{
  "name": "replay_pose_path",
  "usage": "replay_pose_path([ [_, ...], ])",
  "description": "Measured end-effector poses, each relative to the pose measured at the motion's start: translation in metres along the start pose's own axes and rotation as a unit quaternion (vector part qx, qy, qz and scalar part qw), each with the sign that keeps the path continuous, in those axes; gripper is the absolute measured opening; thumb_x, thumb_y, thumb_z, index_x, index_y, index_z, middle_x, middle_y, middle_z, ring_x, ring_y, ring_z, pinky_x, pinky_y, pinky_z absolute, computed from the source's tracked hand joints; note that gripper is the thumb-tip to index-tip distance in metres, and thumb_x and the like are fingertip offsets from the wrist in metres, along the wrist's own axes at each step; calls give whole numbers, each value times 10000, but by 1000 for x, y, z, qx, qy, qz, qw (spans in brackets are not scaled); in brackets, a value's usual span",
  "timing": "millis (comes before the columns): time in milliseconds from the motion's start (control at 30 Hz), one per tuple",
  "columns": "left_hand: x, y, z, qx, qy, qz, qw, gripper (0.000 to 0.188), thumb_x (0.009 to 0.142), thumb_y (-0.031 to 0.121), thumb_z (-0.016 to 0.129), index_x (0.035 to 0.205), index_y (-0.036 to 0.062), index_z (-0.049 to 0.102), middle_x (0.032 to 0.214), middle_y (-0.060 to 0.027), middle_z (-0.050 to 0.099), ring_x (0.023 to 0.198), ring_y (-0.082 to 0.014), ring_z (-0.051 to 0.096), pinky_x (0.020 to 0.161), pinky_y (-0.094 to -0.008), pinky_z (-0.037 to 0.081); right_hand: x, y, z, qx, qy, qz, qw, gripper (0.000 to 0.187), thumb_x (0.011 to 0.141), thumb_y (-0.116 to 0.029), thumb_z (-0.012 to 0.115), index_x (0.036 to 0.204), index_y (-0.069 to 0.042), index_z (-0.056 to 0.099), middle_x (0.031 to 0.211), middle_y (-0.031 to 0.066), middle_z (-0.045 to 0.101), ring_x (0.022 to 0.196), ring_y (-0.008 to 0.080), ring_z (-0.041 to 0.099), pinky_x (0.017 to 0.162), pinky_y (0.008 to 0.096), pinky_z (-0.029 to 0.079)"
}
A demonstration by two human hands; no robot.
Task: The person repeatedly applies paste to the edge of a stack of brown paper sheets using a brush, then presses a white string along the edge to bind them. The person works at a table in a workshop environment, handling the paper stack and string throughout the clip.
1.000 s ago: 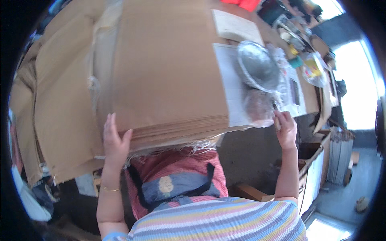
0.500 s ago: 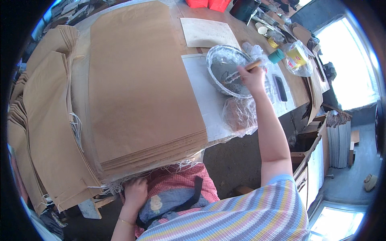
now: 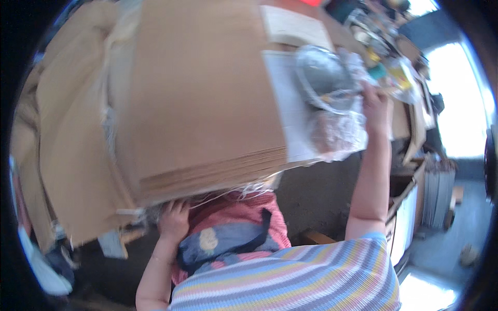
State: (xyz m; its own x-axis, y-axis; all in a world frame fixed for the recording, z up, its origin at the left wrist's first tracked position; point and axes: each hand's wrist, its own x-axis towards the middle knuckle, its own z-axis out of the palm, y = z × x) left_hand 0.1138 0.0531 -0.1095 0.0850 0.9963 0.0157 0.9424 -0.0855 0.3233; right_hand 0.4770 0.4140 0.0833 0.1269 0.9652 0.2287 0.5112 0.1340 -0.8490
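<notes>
Grasping wooden handle in right hand, near plastic-lined bowl to its left; cannot tell grip of left hand.

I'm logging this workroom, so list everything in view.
paper stack: one, brown, middle
paper piles: several, brown, left
strings: several, white, stack's near edge
bowl: one, grey, right of stack
plastic bundle: one, pinkish clear, beside bowl
sheets: two, white, under and beyond bowl
window: one, white, right
blurred clutter: uncounted, mixed, upper right
cloth: one, pinkish red, lower middle
tool: one, pale, in right hand
shirt: one, striped, lower edge
left hand: one, bare, near strings
right hand: one, bare, beside bowl
</notes>
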Motion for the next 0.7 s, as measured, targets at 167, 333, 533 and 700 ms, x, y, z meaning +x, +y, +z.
replay_pose_path([
  [167,3,27,-74,-152,50,-44,986,226,768,56,546,968,-4,632,875,-150,616,817,-292,604,637,-361,487,-150,-71,69,185,-178,-58,965,125,835,-138,684,883,-35,632,721,-9,592,660,57,529,593,214,442],
  [333,15,25,-120,23,143,-40,989,176,735,-5,570,906,-5,612,1014,-151,629,830,-302,594,711,-392,472,-178,-97,161,91,-406,-338,844,178,758,-81,734,913,-16,672,787,81,642,650,209,593,577,290,465],
  [533,50,1,-103,38,78,-80,993,82,691,-4,557,771,13,563,1226,-196,579,998,-285,529,821,-380,439,-176,-110,191,32,-435,-330,837,159,765,-50,720,904,-2,659,785,81,641,660,217,596,586,288,470],
  [700,51,-1,-96,37,89,-75,993,72,703,20,555,773,6,565,1246,-201,568,987,-289,538,811,-379,444,-185,-117,191,61,-430,-288,854,119,770,-29,712,871,0,656,784,83,641,673,180,601,596,278,471],
])
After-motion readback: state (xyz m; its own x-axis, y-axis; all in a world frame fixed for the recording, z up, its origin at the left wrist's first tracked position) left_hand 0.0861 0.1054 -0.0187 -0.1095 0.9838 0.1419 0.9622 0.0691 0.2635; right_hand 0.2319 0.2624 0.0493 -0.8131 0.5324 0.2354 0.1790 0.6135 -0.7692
